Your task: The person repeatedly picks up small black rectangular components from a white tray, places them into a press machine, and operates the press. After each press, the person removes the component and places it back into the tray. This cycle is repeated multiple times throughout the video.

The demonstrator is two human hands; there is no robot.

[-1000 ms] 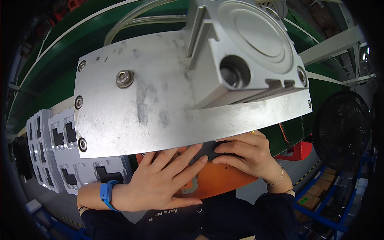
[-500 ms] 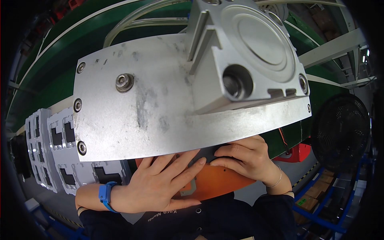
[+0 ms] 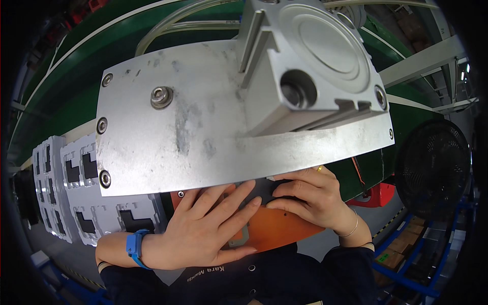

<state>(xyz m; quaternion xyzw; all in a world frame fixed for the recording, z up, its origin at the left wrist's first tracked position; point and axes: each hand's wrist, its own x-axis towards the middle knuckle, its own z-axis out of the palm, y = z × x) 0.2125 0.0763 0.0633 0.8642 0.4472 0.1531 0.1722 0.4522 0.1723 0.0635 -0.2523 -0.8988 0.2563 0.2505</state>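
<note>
My left hand (image 3: 211,223) lies flat with spread fingers over an orange base plate (image 3: 277,229). Its fingertips reach a dark grey flat piece (image 3: 258,192), and a pale metal bracket (image 3: 239,238) shows beside the thumb. At the right end of the grey piece, my right hand (image 3: 310,197) is closed, thumb and fingers drawn together at its edge. Whatever sits between those fingers is too small to make out. Above both hands is a silver metal plate (image 3: 203,142) carrying a block-shaped cylinder (image 3: 320,56); it hides the far part of the orange plate.
White plastic trays (image 3: 107,203) with dark L-shaped pieces stand at the left. A black fan (image 3: 433,168) is at the right, near a red bin (image 3: 373,195) and a blue rack (image 3: 406,279). Clear hoses (image 3: 178,23) run behind the metal plate over a green surface (image 3: 71,96).
The silver plate appears slightly higher in view, uncovering more of the grey piece and a screw on the orange plate. Both hands stay almost in place; the right fingers shift slightly.
</note>
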